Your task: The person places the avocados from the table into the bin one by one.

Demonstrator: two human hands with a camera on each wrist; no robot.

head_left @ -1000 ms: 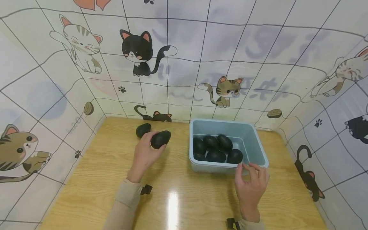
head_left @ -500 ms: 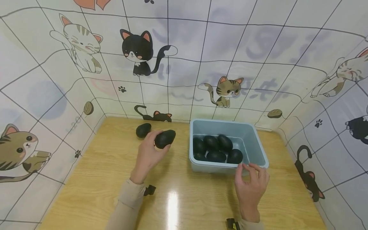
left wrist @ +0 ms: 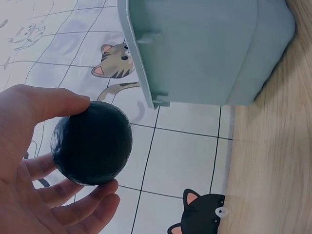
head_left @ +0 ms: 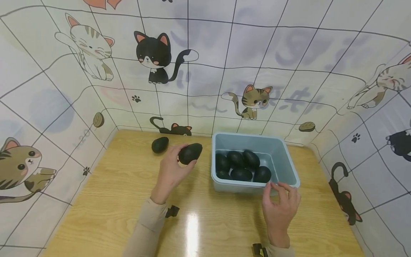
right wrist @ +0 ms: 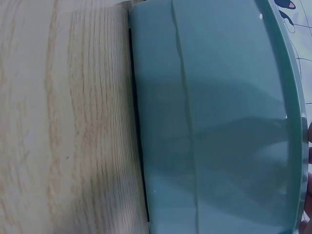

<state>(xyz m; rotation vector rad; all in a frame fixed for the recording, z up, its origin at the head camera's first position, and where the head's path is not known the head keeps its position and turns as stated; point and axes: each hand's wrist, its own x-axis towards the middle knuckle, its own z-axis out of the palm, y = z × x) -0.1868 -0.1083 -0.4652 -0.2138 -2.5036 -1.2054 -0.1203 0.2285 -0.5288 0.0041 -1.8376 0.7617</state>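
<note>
My left hand point(head_left: 171, 171) grips a dark avocado point(head_left: 190, 153) between thumb and fingers, just left of a light blue plastic bin point(head_left: 237, 187). Up close in the left wrist view, the avocado point(left wrist: 92, 144) shows its rounded end, with the thumb on one side and fingers on the other. Several avocados point(head_left: 242, 175) lie in the left and middle of the bin. My right hand point(head_left: 282, 207) pinches the bin's front rim near its right corner; in the right wrist view only its fingers point(right wrist: 308, 195) show at the rim. Another avocado point(head_left: 160, 145) rests on the table behind my left hand.
The wooden table point(head_left: 106, 200) ends at walls point(head_left: 199, 71) covered with printed cats and grid lines at the back and both sides. The bin stands close to the back wall. Its right part shows bare floor point(head_left: 278, 171).
My left hand has carried the avocado rightward and slightly up in the view, toward the bin. My right hand and the bin have stayed in place.
</note>
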